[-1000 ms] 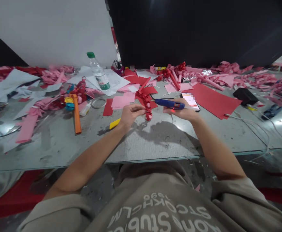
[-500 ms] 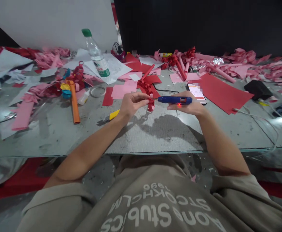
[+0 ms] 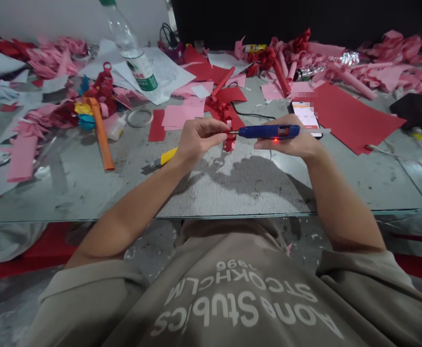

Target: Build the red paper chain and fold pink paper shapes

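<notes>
My right hand [image 3: 294,146] is wrapped round a blue hot glue gun [image 3: 266,132], held level over the table with a small red light glowing on it. A pale glue stick [image 3: 322,130] juts from its rear end. The metal nozzle points left and is close to the fingertips of my left hand [image 3: 198,140]. Thumb and fingers of that hand pinch a curled red paper piece [image 3: 229,142]. Whether the nozzle touches the paper I cannot tell. Beyond it lies more crumpled red paper [image 3: 221,107].
A phone [image 3: 305,115] lies beyond my right hand, near a red sheet [image 3: 355,115]. Pink sheets [image 3: 182,115], an orange paper tube [image 3: 102,137] and a tape roll [image 3: 140,117] lie leftward. A water bottle [image 3: 134,58] stands behind them. Paper scraps line the back.
The view has tilted down, so the table's things appear higher. My hands keep nearly the same pose, with the glue gun still at the red paper piece.
</notes>
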Demonstrator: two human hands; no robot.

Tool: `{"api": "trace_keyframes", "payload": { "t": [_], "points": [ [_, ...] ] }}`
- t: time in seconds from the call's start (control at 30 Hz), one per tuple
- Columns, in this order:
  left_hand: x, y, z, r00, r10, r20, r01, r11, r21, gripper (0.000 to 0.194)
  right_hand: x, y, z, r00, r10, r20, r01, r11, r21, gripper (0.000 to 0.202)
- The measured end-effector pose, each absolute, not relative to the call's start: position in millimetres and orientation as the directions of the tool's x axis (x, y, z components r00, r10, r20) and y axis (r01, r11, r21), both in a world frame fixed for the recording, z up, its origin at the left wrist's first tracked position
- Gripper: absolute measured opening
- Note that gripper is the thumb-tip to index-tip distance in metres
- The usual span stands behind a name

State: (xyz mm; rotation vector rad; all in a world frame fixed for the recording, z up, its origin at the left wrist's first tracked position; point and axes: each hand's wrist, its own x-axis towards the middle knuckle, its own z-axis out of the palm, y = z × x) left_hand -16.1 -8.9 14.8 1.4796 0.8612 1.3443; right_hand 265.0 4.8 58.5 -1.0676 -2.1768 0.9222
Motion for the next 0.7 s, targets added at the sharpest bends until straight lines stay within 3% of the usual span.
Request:
{"api": "trace_keyframes", "payload": {
  "t": [0.33, 0.6, 0.7],
  "points": [
    [-17.0, -14.5, 19.0, 0.206, 0.869, 0.449, -0.063, -0.446, 0.893, 0.014, 264.4, 1.3, 58.8, -0.504, 0.830, 0.238, 0.441, 0.484, -0.756, 0.060],
    [-15.7, -13.3, 19.0, 0.180, 0.886, 0.427, -0.059, -0.424, 0.904, 0.031, 263.0, 0.5, 56.5, -0.463, 0.844, 0.271, 0.486, 0.498, -0.719, 0.062],
    [-14.5, -12.3, 18.8, 0.184, 0.877, 0.445, -0.065, -0.441, 0.895, 0.028, 262.7, 1.1, 55.9, -0.478, 0.822, 0.311, 0.472, 0.539, -0.698, 0.061]
  ]
}}
